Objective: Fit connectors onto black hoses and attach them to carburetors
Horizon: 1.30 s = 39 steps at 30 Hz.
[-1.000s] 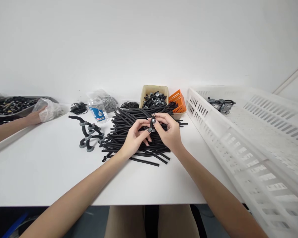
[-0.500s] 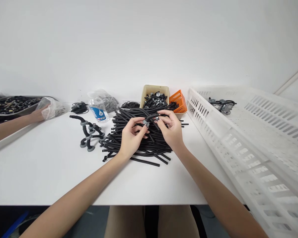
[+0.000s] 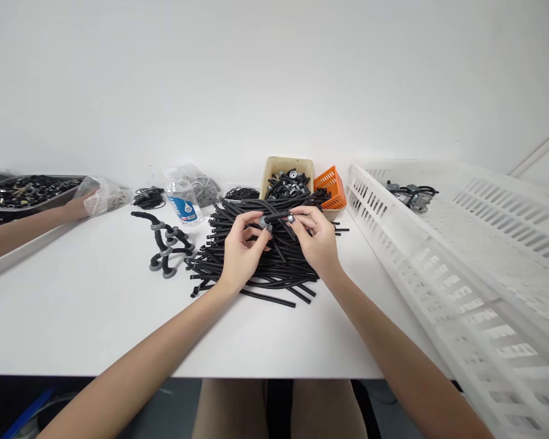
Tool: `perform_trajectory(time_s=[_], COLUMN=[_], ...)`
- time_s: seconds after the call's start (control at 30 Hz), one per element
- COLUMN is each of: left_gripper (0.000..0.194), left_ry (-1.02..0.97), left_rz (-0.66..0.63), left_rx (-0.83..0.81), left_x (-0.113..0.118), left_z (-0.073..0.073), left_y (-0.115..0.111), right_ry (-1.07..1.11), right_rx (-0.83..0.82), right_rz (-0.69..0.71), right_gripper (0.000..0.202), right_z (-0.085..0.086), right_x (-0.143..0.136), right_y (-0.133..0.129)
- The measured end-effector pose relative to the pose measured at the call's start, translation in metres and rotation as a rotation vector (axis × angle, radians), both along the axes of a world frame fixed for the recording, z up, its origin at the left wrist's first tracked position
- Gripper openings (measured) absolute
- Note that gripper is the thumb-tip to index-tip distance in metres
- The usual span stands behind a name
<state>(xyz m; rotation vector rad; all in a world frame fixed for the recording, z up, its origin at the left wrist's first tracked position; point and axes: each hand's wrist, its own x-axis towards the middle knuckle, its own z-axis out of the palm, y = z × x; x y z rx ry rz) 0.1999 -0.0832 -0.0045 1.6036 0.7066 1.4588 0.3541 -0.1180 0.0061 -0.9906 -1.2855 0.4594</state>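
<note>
A short black rubber hose with a grey round collar on its left end is held level between my hands. My left hand pinches it at the collar. At the other end, my right hand has its thumb and fingertips closed on the hose; a small shiny spot shows at those fingertips, too small to tell what it is. Beneath both hands lies a pile of long black hoses. Left of the pile sit several short bent hoses with grey collars.
Behind the pile stand a cream bin of small hose parts and an orange basket. A large white crate borders the right side. At left are a clear bottle, a parts tray and another person's arm reaching to a plastic bag.
The short hose now lies straighter and more level between my hands. Both hands keep their hold almost in place. The view has shifted slightly.
</note>
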Motion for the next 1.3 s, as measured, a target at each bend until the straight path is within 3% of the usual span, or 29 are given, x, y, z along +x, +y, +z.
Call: perform_trajectory(time_s=[0.13,0.43,0.63,0.77,1.3], left_gripper=[0.038,0.023,0.028,0.031,0.026], left_ry=[0.057,0.155,0.097,0.081,0.121], left_rz=[0.038,0.168,0.204,0.161,0.064], left_rx=[0.041,0.17,0.064,0.005,0.049], left_x=[-0.001,-0.003,-0.006,-0.006,-0.004], left_z=[-0.002,-0.005,-0.003,-0.003,-0.004], left_y=[0.004,0.006,0.011,0.013,0.008], right_ry=[-0.036,-0.097,0.023,0.035,-0.023], right_rx=[-0.008,0.039,0.063,0.06,0.057], right_rz=[0.012,-0.053,-0.05,-0.074,-0.037], right_gripper=[0.013,0.006,0.007,0.009,0.013], right_z=[-0.001,0.003,0.002,0.002,0.005], right_x=[0.0,-0.001,0.002,0.003,-0.002], right_y=[0.001,-0.002,0.0,0.001,-0.004])
